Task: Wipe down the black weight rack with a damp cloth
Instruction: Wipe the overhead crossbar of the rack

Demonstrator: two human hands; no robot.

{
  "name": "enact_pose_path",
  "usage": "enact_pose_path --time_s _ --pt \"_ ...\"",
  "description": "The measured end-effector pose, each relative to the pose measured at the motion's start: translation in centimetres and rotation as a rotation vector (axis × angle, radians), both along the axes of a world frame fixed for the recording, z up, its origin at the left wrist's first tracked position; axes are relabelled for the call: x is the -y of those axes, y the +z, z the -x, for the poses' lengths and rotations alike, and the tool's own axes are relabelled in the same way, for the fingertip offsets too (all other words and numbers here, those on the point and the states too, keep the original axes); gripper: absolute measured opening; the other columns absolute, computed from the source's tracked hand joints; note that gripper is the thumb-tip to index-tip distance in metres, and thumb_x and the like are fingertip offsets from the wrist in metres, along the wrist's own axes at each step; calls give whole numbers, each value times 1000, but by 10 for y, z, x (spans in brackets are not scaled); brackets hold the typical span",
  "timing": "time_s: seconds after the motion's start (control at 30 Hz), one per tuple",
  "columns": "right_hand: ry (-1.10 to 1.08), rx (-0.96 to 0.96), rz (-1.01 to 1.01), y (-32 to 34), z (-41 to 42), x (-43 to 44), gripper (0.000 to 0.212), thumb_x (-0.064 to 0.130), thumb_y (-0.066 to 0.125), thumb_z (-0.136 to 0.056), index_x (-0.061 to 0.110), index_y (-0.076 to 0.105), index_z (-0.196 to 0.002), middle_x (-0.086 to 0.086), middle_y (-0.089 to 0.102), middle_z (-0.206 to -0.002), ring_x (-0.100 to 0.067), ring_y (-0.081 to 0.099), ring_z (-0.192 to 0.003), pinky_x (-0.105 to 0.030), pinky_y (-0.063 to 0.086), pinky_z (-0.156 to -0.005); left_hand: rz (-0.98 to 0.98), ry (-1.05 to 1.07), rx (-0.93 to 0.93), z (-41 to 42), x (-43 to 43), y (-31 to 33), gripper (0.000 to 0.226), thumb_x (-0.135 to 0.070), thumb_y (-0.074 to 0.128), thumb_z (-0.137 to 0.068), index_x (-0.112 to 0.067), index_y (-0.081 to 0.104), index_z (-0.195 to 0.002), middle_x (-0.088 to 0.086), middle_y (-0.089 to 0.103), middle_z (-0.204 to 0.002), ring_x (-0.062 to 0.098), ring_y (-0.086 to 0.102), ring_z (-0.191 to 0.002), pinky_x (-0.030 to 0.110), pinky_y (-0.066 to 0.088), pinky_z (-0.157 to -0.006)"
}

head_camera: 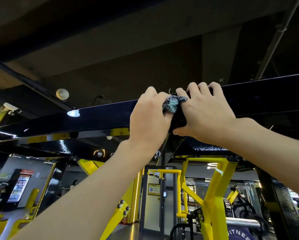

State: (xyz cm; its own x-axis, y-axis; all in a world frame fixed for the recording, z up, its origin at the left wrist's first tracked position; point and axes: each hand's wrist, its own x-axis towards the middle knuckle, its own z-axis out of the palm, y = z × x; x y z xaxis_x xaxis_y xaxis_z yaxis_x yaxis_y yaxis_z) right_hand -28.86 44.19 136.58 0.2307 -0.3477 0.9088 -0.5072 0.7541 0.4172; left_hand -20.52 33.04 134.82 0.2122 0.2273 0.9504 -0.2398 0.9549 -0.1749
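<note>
overhead black rack beam (93,122), left hand (148,118) gripping a blue-grey cloth (173,103) against its front face, right hand (205,113) just beside, fingers curled over the beam's top edge, thumb beneath, yellow frame (214,196) below

one left hand (148,118), one right hand (205,115), one cloth (173,104), one black weight rack (93,118)

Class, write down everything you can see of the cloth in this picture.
The cloth is a small bunched wad, fuzzy teal with a grey woven edge and a loose thread sticking up. Dampness cannot be told. It lies against the front face of the glossy black rack beam overhead. The left hand grips it; its grey end touches the right hand, which grips the beam.
</note>
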Motion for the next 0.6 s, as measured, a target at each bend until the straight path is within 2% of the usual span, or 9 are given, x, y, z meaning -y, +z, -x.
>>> enact_pose_path --time_s 0.07,0.13,0.23,0.33,0.43,0.5,0.6 --pt "9 0 -3 0 0 -1 97 74 62 -73 15 30 -142 -9 42 -127 -30 42 -118 -48 29 -107 15 15 23 -6 8 2 19 -17 66 -90 -16 70 -108 -1 50 -94 15 53 -85 31 45 -70" --pt "7 -2 -11 0 0 -2 97 74 62 -73 14 29 -143 -9 42 -128 -30 42 -119 -47 29 -107 -72 52 -40 -15 20 9 21 -17 66 -90 -17 70 -110 -1 49 -95 17 54 -87 32 45 -71" --pt "9 -2 -11 0 -1 -3 97 73 62 -74 13 29 -143 -10 42 -129 -30 42 -119 -47 28 -107 -100 64 -82 -12 17 -3 20 -17 68 -88 -16 70 -108 -3 46 -92 14 49 -84 28 38 -69" --pt "11 10 -3 -1 -1 -1 98 74 63 -73 14 30 -143 -9 43 -129 -30 42 -120 -47 27 -108 8 21 44 -12 21 -18 27 -14 71 -86 -17 70 -113 -3 49 -93 17 53 -84 33 48 -70" --pt "5 12 -3 -1 -1 0 97 74 62 -74 14 30 -143 -9 43 -129 -30 42 -121 -48 28 -109 -76 56 -29 -25 38 -7 22 -14 69 -87 -16 70 -109 -1 50 -93 21 55 -84 40 50 -74" --pt "7 12 3 -1 0 0 96 73 62 -74 14 31 -143 -10 44 -128 -30 42 -120 -48 28 -109 -150 25 -87 -24 36 -5 17 -15 67 -88 -15 70 -105 -1 48 -92 21 54 -84 35 46 -71" --pt "8 13 20 0 -2 2 97 73 64 -73 14 32 -143 -10 44 -128 -30 43 -119 -48 28 -108 -40 7 12 -13 29 -17 22 -16 69 -87 -18 70 -108 -4 48 -93 18 53 -83 31 45 -70"
